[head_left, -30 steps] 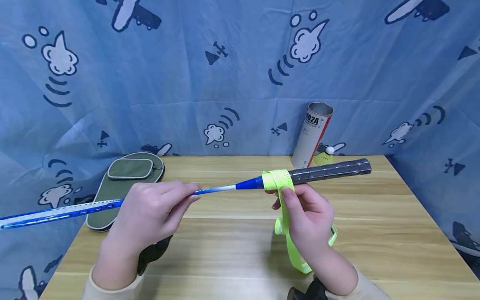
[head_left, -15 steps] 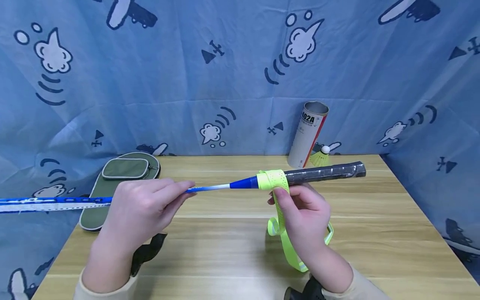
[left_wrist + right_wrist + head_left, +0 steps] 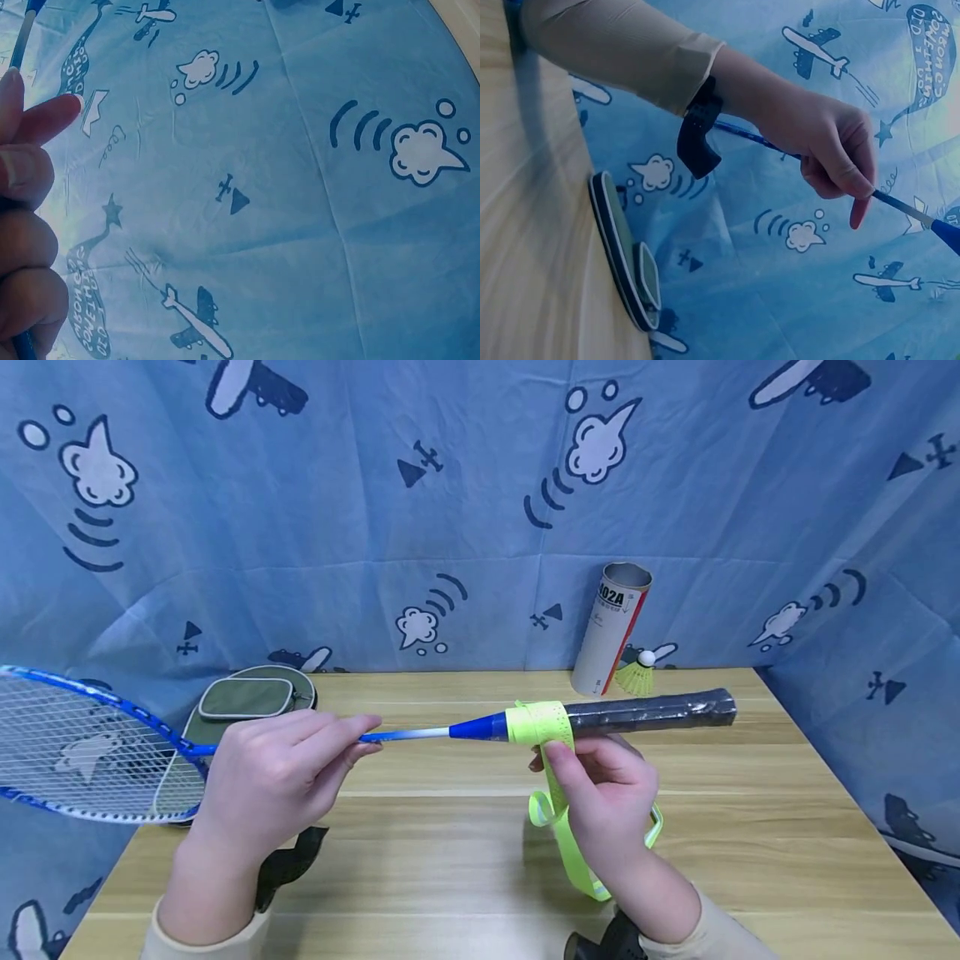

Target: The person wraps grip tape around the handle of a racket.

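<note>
A blue badminton racket [image 3: 480, 727] is held level above the table, its strung head at the left and its dark handle [image 3: 652, 712] at the right. My left hand [image 3: 277, 768] grips the thin shaft; its curled fingers [image 3: 30, 247] show at the edge of the left wrist view. Neon yellow perforated grip tape [image 3: 540, 722] is wrapped round the handle's start, beside the blue cone. Just under the wrap, my right hand [image 3: 611, 793] pinches the tape between thumb and fingers. The tape's loose length hangs down behind that hand in a curl.
Behind the racket's head lies a green zipped case [image 3: 247, 697] on the wooden table [image 3: 420, 860]. A white shuttlecock tube [image 3: 611, 627] stands at the back, with a yellow shuttlecock [image 3: 637, 677] beside it. Blue printed cloth [image 3: 337, 527] hangs behind the table.
The racket has rolled about its shaft, so its head, edge-on before, now shows its strings. The tape is drawn further round the handle; both hands keep their hold.
</note>
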Demonstrator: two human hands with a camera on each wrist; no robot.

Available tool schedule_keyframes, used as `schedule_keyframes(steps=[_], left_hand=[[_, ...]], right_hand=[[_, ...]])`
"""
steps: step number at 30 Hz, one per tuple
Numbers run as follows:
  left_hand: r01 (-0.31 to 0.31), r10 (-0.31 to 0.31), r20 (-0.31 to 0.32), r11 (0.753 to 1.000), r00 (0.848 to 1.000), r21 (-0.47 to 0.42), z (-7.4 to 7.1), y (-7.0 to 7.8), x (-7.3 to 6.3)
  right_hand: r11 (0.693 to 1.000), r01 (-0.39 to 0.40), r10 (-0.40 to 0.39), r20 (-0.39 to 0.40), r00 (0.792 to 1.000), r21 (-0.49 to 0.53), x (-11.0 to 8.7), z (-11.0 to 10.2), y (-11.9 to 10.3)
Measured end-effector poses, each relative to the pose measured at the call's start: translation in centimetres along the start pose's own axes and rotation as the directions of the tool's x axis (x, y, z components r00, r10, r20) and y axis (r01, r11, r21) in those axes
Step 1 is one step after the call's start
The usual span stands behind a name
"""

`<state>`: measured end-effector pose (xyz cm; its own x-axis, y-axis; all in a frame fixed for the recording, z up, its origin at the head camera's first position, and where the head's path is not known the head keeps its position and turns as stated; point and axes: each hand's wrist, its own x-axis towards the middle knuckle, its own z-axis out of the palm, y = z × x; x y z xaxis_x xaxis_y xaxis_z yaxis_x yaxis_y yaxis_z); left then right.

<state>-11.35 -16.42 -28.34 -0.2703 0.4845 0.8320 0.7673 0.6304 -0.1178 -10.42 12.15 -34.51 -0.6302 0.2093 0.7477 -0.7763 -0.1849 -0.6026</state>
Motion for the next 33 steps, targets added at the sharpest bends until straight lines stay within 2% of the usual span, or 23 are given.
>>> schedule_keyframes(steps=[7,11,19,27,33], left_hand=[[0.025,-0.024,0.027,0.998,0.999,-0.051,-0.01,-0.07,-0.25],[0.026,-0.025,0.013,0.998,1.0,-0.053,-0.01,-0.02,-0.12],[0.027,-0.029,-0.026,0.996,0.999,-0.079,-0.17,-0.1,-0.04],[0.055,-0.054,-0.1,0.998,0.994,0.005,0.22,-0.02,0.26],[0.069,-0.065,-0.133,0.997,0.989,0.03,0.52,0.09,0.21]], right_hand=[[0.998,-0.049,0.047,-0.056,0.997,-0.029,-0.19,0.11,0.0],[0.996,-0.07,0.065,-0.091,0.994,-0.052,-0.1,0.12,0.11],[1.0,0.022,-0.022,-0.005,1.0,0.016,0.17,-0.27,0.3],[1.0,0.002,0.0,-0.07,0.998,0.026,0.15,0.05,0.2],[0.999,-0.014,0.015,-0.035,0.999,0.032,0.22,0.04,0.31]])
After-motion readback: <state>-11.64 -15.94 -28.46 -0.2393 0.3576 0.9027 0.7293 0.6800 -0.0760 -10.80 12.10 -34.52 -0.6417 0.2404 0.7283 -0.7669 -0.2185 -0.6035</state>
